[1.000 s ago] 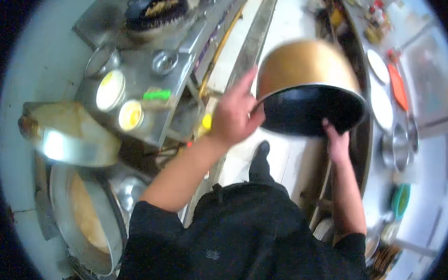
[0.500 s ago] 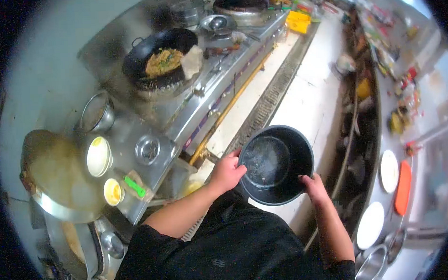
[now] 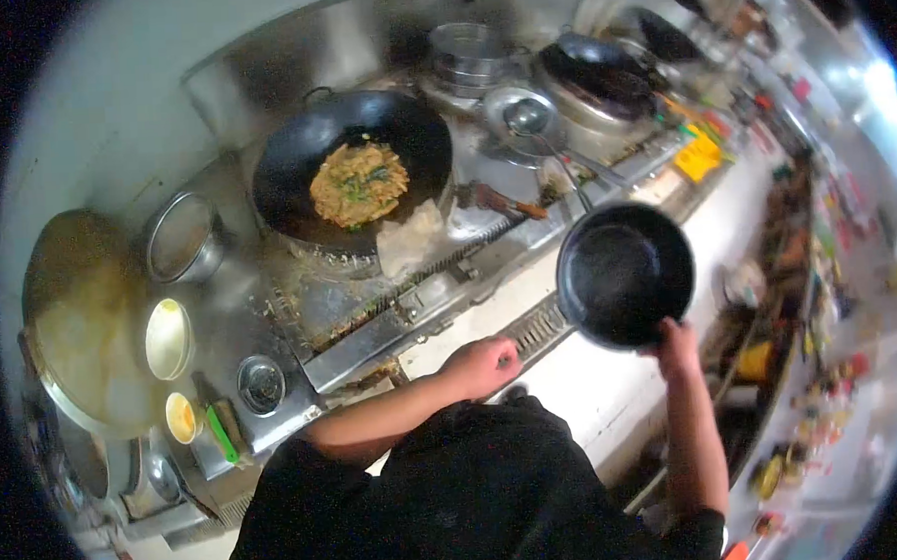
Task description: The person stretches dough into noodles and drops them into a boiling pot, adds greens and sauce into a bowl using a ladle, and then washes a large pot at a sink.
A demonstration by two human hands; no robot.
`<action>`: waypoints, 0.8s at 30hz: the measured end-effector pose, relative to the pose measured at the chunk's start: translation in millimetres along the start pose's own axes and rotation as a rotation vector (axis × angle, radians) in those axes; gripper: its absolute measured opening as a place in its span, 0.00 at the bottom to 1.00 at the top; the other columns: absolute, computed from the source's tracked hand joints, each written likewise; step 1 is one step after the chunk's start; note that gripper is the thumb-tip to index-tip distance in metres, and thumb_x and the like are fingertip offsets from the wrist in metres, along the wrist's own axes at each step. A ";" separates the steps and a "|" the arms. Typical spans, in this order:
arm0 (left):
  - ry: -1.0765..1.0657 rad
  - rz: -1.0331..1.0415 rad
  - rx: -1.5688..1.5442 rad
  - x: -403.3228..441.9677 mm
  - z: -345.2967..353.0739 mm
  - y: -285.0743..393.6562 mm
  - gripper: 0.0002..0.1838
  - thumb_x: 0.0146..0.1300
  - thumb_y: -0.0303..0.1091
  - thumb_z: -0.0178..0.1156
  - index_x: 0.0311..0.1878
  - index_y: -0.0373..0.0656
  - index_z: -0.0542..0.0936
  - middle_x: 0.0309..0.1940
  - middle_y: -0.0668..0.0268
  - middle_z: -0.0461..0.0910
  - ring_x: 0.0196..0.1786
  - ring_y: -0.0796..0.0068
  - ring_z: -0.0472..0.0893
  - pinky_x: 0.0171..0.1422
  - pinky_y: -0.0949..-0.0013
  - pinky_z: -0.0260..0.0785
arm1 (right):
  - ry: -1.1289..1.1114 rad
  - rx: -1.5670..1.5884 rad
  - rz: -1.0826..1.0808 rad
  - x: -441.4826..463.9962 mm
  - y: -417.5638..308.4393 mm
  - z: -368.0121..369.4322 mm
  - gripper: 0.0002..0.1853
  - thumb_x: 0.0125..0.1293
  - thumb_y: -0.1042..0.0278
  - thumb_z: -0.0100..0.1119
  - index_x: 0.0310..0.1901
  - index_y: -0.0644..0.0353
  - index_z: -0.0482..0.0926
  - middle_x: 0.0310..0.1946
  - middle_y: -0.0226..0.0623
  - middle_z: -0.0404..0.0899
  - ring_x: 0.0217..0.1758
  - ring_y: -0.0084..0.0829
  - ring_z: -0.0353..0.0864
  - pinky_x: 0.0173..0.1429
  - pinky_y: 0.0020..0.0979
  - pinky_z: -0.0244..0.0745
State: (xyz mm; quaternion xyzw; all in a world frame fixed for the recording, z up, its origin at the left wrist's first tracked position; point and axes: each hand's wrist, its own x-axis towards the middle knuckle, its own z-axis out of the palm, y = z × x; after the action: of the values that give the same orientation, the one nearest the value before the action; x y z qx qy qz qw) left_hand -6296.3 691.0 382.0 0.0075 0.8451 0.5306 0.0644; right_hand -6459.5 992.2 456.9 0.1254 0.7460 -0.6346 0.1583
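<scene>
My right hand grips the lower right rim of a deep black basin, which is tilted so its inside faces me. No food is visible in the basin. My left hand is closed with its fingers curled, apart from the basin, and I see nothing in it. On the stove to the left, a large black wok holds fried food with green bits. A pale cloth drapes over the wok's near rim. Beyond the basin, a ladle lies in a metal bowl, its handle reaching toward the basin.
Left on the steel counter are a metal bowl, white bowls, a yellow-stained cup, a green-handled tool and a round metal dish. A second wok and a yellow container stand farther back. Shelving runs along the right.
My left hand has let go of the basin's rim. The right hand has carried the basin up and right in view, toward the stove, as the view turned left.
</scene>
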 end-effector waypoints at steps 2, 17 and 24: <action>0.014 -0.108 0.119 7.3 -11.2 -32.7 0.13 0.57 0.43 0.59 0.36 0.43 0.77 0.39 0.57 0.79 0.43 0.57 0.78 0.46 0.60 0.70 | -0.098 0.057 -0.095 73.7 -37.1 25.7 0.18 0.63 0.68 0.45 0.53 0.68 0.68 0.43 0.47 0.76 0.32 0.43 0.81 0.29 0.38 0.82; 0.873 -1.106 -0.025 -32.9 206.0 -197.3 0.08 0.53 0.34 0.53 0.24 0.47 0.80 0.25 0.56 0.78 0.30 0.57 0.78 0.33 0.57 0.71 | -0.047 -0.559 -0.965 597.9 -298.7 342.8 0.46 0.50 0.83 0.51 0.70 0.49 0.41 0.62 0.55 0.57 0.54 0.53 0.71 0.59 0.43 0.66; 1.460 -1.241 -0.927 -48.2 283.0 -43.3 0.09 0.48 0.33 0.64 0.22 0.37 0.77 0.17 0.66 0.76 0.21 0.73 0.76 0.23 0.64 0.69 | -0.029 -0.833 -0.996 546.6 -333.1 434.5 0.41 0.56 0.81 0.42 0.71 0.48 0.40 0.64 0.65 0.48 0.58 0.63 0.65 0.59 0.47 0.66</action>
State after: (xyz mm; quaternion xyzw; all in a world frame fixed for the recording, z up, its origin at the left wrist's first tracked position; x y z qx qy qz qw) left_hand -6213.1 921.7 226.7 -0.7699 0.2503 0.5511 -0.2023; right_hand -7057.3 501.6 480.2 -0.3162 0.8962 -0.2914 -0.1095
